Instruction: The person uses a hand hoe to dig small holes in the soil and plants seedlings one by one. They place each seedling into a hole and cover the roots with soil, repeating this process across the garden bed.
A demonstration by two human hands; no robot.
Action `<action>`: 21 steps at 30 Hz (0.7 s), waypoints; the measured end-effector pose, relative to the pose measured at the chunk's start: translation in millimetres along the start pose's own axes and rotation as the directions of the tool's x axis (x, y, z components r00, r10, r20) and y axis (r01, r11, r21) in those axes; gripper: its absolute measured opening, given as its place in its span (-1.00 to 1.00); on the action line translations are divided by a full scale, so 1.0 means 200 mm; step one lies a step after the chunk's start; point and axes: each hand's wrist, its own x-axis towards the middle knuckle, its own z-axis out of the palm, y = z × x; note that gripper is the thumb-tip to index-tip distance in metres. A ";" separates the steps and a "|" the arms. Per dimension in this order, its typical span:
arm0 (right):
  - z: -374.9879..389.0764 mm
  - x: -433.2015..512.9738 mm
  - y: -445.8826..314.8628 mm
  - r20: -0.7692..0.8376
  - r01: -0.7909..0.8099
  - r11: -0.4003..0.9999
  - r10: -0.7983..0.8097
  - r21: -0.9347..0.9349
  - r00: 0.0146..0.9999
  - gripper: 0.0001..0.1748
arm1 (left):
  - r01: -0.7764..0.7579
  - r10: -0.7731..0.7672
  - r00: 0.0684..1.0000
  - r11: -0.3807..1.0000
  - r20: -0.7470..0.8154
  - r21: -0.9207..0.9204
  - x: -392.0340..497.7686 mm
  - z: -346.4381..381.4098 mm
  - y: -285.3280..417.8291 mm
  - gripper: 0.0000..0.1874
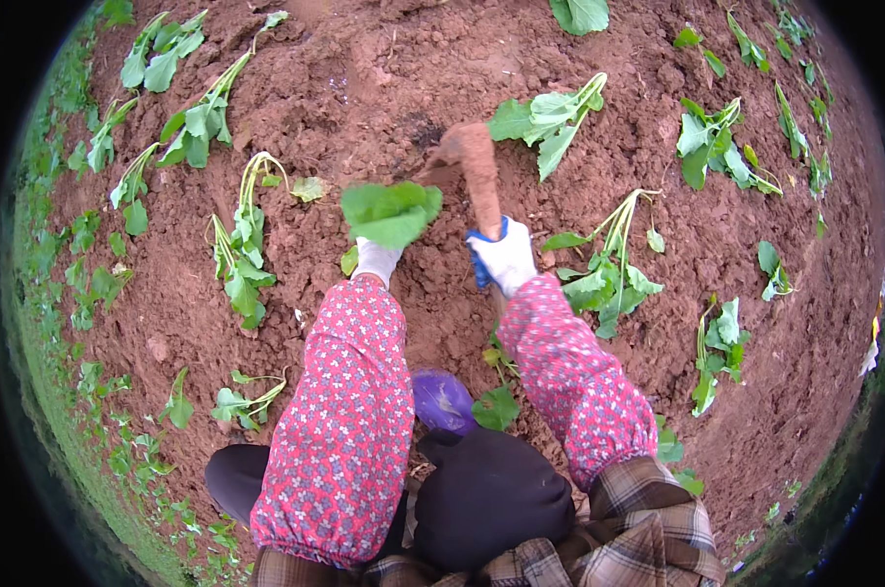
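Note:
My right hand (502, 253), in a white and blue work glove, grips the wooden handle of a short hoe (479, 172). The hoe's blade is coated in red soil and rests at or in the loose earth ahead of me. Close to its left, my left hand (378, 258), also gloved, is at a leafy green seedling (391, 214) whose broad leaves are blurred and cover the fingers; the grip itself is hidden. A dark wet patch (426, 133) marks the soil just beyond the blade.
Wilted leafy seedlings lie on the red soil (325, 95) on both sides, such as one on the left (244, 286) and one on the right (607, 282). A purple boot (442, 400) is near my knee. Green growth (46, 330) borders the left edge.

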 end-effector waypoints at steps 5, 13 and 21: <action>-0.16 -0.09 -0.09 -0.103 0.215 0.947 -0.196 0.237 0.975 -0.79 | 0.032 0.029 0.962 0.975 0.273 -0.219 0.00 -0.07 -0.14 -0.67; -0.27 -0.33 -0.37 -0.146 0.672 0.700 -0.710 -0.241 0.688 -0.29 | 0.105 0.000 0.983 0.823 0.185 -0.558 -0.02 -0.02 -0.13 -0.68; 0.01 0.05 0.39 0.206 0.240 0.685 -0.133 -0.687 0.969 -0.27 | -0.409 0.325 0.885 0.884 -0.335 -0.224 -0.18 -0.37 -0.24 -0.63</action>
